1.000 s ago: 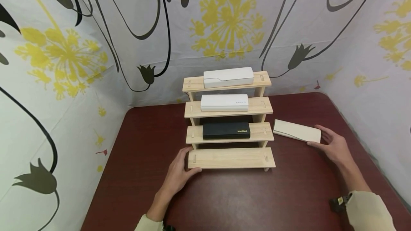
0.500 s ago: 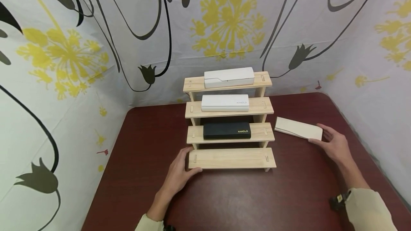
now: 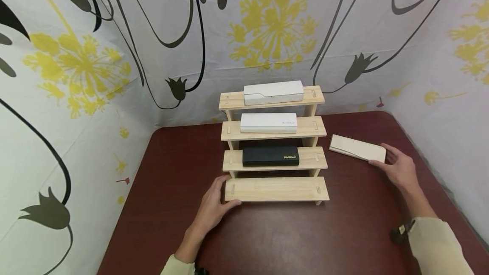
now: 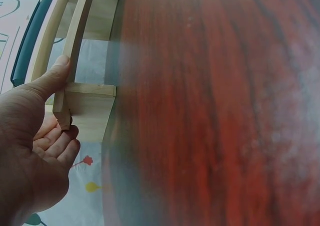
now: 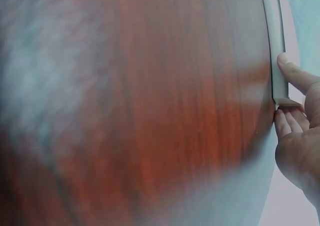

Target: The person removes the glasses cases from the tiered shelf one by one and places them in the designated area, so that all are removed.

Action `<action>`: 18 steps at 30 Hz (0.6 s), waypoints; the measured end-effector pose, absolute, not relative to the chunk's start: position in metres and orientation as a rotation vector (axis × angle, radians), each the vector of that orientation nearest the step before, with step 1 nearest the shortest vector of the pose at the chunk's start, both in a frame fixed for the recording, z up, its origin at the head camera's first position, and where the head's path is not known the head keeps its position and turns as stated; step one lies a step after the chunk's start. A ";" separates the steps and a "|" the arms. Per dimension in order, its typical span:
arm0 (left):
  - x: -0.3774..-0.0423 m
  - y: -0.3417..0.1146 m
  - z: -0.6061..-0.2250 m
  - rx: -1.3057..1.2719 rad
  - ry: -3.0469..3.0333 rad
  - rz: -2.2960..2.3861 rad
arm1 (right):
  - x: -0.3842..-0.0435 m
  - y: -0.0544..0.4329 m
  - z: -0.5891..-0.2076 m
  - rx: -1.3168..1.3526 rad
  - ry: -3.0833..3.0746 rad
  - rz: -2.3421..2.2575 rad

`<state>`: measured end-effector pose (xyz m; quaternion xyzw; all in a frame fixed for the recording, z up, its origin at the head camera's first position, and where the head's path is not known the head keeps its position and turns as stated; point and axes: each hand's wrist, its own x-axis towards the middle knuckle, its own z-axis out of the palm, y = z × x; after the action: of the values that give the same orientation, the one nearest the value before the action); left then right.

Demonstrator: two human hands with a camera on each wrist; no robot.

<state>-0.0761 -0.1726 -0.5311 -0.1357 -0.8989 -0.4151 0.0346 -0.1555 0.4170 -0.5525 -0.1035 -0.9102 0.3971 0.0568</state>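
A dark reddish-brown bench (image 3: 275, 241) with rounded far corners lies before white cloth (image 3: 217, 46), which spans the back and both sides. Yellow flower heads (image 3: 275, 29), dark tulips (image 3: 49, 211), curling stems (image 3: 68, 181) and small red blossoms (image 3: 127, 180) pattern it. One pale, blurred patch (image 5: 35, 85) seems to be glare.

"What does the right hand (image 5: 304, 141) have?"
"The lower end of a long pale case (image 5: 275, 45), pinched between thumb (image 5: 294, 75) and fingers (image 5: 283, 126)."
"And the rest?"
"Reddish-brown worktop (image 5: 175, 85), streaked with dark grain, fills most of the view; its lower edge blurs into a pale bluish area (image 5: 230, 203)."
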 end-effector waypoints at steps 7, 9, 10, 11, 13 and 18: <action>-0.076 -0.173 -0.531 -0.415 -2.766 -1.285 | -0.162 0.415 -0.551 -0.374 -2.755 1.204; -0.076 -0.173 -0.531 -0.413 -2.765 -1.284 | -0.163 0.415 -0.551 -0.387 -2.750 1.202; -0.076 -0.173 -0.531 -0.412 -2.765 -1.281 | -0.164 0.415 -0.551 -0.391 -2.750 1.194; -0.076 -0.173 -0.530 -0.412 -2.764 -1.279 | -0.165 0.415 -0.551 -0.395 -2.747 1.190; -0.076 -0.172 -0.530 -0.411 -2.765 -1.270 | -0.165 0.414 -0.552 -0.401 -2.743 1.185; -0.076 -0.172 -0.530 -0.422 -2.767 -1.241 | -0.164 0.413 -0.552 -0.416 -2.738 1.176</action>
<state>-0.0757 -0.1723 -0.5299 -0.1377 -0.9029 -0.4051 0.0399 -0.1640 0.4129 -0.5518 -0.1380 -0.9080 0.3899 0.0666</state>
